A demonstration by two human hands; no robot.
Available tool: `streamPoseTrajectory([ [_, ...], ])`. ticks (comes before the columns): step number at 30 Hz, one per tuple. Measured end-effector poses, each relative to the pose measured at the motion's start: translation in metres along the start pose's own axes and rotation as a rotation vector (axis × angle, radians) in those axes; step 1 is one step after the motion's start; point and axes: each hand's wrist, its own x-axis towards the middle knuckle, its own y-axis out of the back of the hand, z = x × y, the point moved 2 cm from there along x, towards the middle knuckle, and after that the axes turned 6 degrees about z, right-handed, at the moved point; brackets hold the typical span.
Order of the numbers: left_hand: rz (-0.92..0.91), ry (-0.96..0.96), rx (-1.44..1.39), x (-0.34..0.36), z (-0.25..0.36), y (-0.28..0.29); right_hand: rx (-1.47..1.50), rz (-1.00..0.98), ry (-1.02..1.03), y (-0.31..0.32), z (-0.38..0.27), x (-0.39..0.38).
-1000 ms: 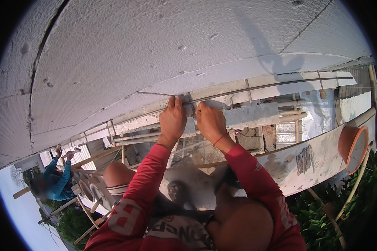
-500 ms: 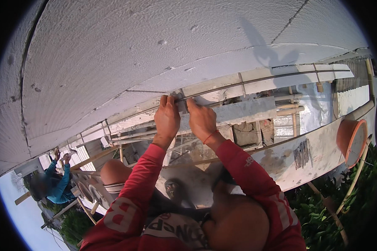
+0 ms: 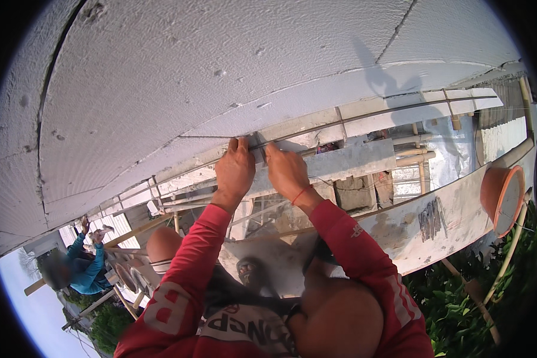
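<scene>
Both of my hands are raised side by side at a thin steel rod (image 3: 304, 129) that runs along the foot of the pale, rough wall (image 3: 209, 71). A small dark grey piece (image 3: 257, 142) lies across the rod between my fingers; its exact kind is unclear. My left hand (image 3: 235, 172) pinches at its left side, fingertips curled against the wall's lower edge. From the right, my right hand (image 3: 287, 173) grips at the same piece with bent fingers. Short cross bars (image 3: 340, 122) meet the rod farther along. The fingertips partly hide what they hold.
An orange tub (image 3: 500, 197) stands on the stained board (image 3: 394, 232) at the right. Bamboo poles (image 3: 414, 156) and planks lie below the rod. At the far left another person in a blue sleeve (image 3: 88, 271) reaches up to the wall. Leafy plants (image 3: 471, 310) grow below right.
The view has shifted slightly. My hands stay at the same spot on the rod, with little change in their grip. The other person's hands have moved slightly.
</scene>
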Motion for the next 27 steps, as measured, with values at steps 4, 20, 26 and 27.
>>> streamPoseTrajectory([
  [4, 0.043, -0.05, 0.093, -0.007, -0.002, -0.012, -0.032, -0.02, -0.04, 0.007, 0.0, -0.01],
  [20, 0.056, 0.203, -0.003, -0.011, 0.01, -0.014, 0.124, 0.085, 0.138, -0.009, 0.009, -0.015],
  [26, -0.069, 0.268, -0.106, 0.007, -0.005, -0.012, 0.084, 0.105, 0.112, -0.012, 0.007, -0.016],
  [27, -0.083, 0.259, -0.122, 0.01, -0.009, -0.014, 0.065, 0.113, 0.114, -0.013, 0.007, -0.017],
])
